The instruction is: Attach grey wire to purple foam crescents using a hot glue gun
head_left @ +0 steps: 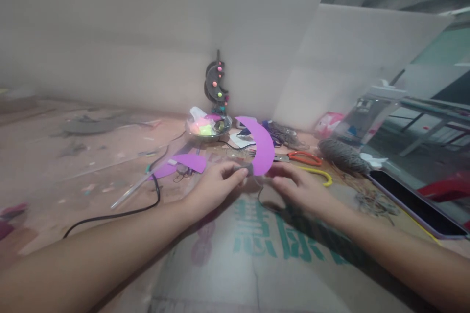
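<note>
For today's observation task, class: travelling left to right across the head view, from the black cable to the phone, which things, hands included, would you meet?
Black cable → left hand → purple crescent → right hand → grey yarn roll → phone

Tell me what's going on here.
A person's left hand holds a purple crescent-shaped cutout by the small grey piece at its lower end, over green-printed brown cardboard. The right hand is close beside the cutout; whether it touches is unclear. A grey crescent ornament dotted with coloured balls stands farther back.
</note>
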Motion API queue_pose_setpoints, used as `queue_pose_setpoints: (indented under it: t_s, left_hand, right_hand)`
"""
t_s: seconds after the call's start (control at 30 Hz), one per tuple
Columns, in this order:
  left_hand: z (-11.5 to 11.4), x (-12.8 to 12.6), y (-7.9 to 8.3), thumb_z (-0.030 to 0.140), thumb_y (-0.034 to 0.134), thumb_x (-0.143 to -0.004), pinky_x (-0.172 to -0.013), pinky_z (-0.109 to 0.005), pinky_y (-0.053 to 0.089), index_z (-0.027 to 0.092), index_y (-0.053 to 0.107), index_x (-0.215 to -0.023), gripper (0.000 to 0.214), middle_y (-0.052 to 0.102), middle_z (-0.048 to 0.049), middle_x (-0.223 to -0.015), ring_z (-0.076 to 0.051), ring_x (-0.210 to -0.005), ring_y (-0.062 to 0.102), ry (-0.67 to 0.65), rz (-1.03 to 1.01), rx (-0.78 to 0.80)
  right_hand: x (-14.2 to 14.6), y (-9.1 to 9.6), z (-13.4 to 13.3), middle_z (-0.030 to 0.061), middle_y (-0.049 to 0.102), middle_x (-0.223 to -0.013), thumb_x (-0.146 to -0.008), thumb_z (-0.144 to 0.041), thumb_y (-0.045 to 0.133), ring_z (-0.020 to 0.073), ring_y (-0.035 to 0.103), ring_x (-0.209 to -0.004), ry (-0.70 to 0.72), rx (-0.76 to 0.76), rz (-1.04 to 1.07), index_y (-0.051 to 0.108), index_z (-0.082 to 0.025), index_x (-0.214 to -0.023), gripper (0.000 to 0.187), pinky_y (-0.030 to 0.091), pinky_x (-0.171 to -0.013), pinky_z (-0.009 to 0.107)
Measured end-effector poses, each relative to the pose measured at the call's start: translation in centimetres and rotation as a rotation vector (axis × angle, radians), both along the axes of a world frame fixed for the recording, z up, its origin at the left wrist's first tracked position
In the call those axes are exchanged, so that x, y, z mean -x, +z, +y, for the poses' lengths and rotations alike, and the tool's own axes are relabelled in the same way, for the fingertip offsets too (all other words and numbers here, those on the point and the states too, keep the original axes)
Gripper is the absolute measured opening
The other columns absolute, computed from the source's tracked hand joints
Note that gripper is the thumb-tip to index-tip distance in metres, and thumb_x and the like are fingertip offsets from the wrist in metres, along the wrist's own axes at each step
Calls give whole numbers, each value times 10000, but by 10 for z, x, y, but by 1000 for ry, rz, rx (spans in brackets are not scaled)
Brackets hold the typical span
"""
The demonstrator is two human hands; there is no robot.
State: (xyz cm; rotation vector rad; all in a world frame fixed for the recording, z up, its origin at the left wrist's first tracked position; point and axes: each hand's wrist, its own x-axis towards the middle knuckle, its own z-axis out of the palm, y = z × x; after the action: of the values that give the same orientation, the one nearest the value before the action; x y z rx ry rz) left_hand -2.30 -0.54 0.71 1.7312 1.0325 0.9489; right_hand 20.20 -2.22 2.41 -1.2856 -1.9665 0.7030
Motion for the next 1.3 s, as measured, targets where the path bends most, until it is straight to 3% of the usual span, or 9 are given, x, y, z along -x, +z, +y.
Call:
queue_pose_setpoints:
  t_s: [0.1,0.2,0.27,0.43,0.53,0.7,0.9,1.1,1.3]
  left_hand:
    - [0,0,0,365,503,-880,-563,-220,350,155,565,-714,275,538,23,-651,-112,-600,472,18,-10,-26]
    - [0,0,1,365,494,-887,-594,-224,357,158,535,-693,287,515,26,-646,-118,-631,475,34,-16,-47]
    - [0,0,2,358,492,-885,-608,-227,359,161,521,-679,287,504,28,-641,-122,-645,480,45,-6,-53]
    - [-4,-2,5,327,494,-878,-611,-232,364,160,524,-673,266,515,27,-641,-124,-643,486,32,64,-69]
    - [-5,-2,4,324,497,-876,-607,-231,368,155,546,-684,260,539,19,-663,-131,-663,499,4,103,-105]
    - [-8,-1,3,322,479,-889,-603,-224,382,157,612,-771,243,579,15,-681,-129,-650,514,-67,108,-119]
    - [-9,-1,4,351,475,-884,-602,-232,384,163,613,-766,262,596,8,-685,-138,-643,523,-79,148,-97]
    - [-8,-1,5,323,447,-892,-616,-231,369,164,565,-734,254,564,18,-697,-133,-661,503,-148,204,-105]
    - [-10,0,3,296,447,-878,-639,-231,381,172,552,-751,206,550,19,-714,-138,-697,511,-245,251,-98]
  right_hand:
    - [18,-3,-11,84,691,-1023,-793,-384,666,232,642,-949,141,-5,-78,598,-190,-1119,386,501,-859,385]
    - [30,-7,-16,56,700,-888,-869,-322,582,191,648,-837,165,-15,-151,642,-187,-941,165,500,-771,317]
    - [34,-9,-17,47,701,-826,-926,-296,495,167,640,-768,207,-60,-280,655,-190,-852,206,478,-714,280]
    - [41,5,-20,50,672,-717,-935,-230,450,165,575,-632,366,-394,-709,649,-171,-862,220,380,-594,279]
    - [44,28,-21,53,673,-760,-934,-251,461,163,569,-667,316,-452,-653,649,-174,-883,210,362,-602,274]
    - [35,62,-13,18,645,-701,-914,-321,500,132,555,-647,179,-203,-425,636,-177,-750,257,379,-592,240]
    - [10,73,8,19,662,-672,-887,-403,512,144,597,-631,98,52,-270,650,-182,-744,298,436,-603,251]
    - [-9,78,15,21,704,-759,-839,-421,571,155,608,-670,-30,-74,-397,705,-212,-820,250,414,-580,247]
    - [-22,84,18,11,677,-664,-826,-396,570,135,552,-571,-76,-185,-573,699,-211,-782,229,364,-518,243]
